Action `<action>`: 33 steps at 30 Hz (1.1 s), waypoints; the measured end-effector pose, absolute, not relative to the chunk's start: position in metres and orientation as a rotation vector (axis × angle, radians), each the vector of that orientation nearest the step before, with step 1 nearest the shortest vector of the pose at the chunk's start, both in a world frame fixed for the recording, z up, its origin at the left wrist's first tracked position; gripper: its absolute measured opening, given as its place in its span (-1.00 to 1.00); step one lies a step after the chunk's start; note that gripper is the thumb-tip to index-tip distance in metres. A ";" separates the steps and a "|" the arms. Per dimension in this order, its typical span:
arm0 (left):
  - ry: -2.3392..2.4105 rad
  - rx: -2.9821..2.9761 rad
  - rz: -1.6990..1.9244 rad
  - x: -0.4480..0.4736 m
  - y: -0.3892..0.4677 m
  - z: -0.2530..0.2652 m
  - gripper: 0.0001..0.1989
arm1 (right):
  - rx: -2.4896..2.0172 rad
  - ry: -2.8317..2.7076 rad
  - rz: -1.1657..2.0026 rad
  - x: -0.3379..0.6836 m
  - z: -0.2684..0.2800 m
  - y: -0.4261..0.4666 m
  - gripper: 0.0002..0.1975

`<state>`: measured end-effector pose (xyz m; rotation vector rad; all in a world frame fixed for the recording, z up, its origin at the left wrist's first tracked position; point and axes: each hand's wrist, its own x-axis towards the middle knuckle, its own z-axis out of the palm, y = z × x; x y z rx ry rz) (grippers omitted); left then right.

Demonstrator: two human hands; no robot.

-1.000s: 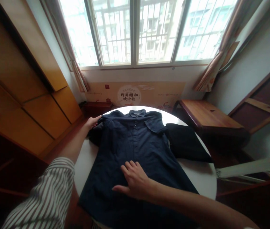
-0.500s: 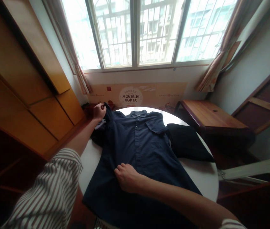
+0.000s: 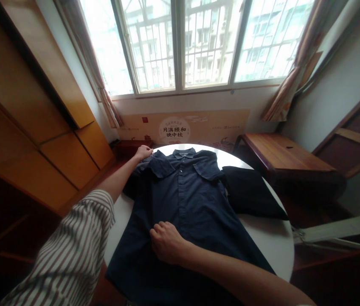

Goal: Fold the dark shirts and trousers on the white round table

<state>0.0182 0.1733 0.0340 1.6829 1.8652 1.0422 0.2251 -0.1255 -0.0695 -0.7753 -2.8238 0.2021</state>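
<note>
A dark navy button-up shirt (image 3: 195,208) lies front side up, its collar at the far side. Both short sleeves rest folded inward over the chest. At the far left shoulder is my left hand (image 3: 144,152), fingers pinched together at the shirt's edge. My right hand (image 3: 166,243) is curled closed on the lower left front, apparently gripping a bit of the fabric; its fingertips are partly hidden. Under the shirt stands a white round table (image 3: 262,238).
Folded black cloth (image 3: 251,191) lies at the table's right. Other dark clothing (image 3: 132,182) sits partly beneath the shirt's left side. A wooden side table (image 3: 285,151) is at the right back, cabinets (image 3: 68,161) at the left, and a window (image 3: 205,46) ahead.
The left sleeve, held up by my left hand before, now lies folded inward across the shirt. My left hand has moved slightly right and down to the shoulder. My right hand stays nearly in place.
</note>
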 end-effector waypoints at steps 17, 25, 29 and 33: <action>2.129 1.442 1.145 0.019 0.237 -0.015 -0.73 | -0.775 -2.769 0.144 0.226 -0.075 -0.124 -0.89; 2.077 1.451 1.012 0.011 0.223 -0.009 -0.79 | -0.814 -2.778 0.156 0.225 -0.065 -0.128 -0.83; 1.988 1.397 0.989 0.008 0.218 -0.012 -0.73 | -0.933 -2.897 0.443 0.232 -0.026 -0.120 -0.76; 1.934 1.371 1.048 0.005 0.220 -0.019 -0.72 | -1.118 -2.881 0.611 0.254 0.020 -0.066 -0.76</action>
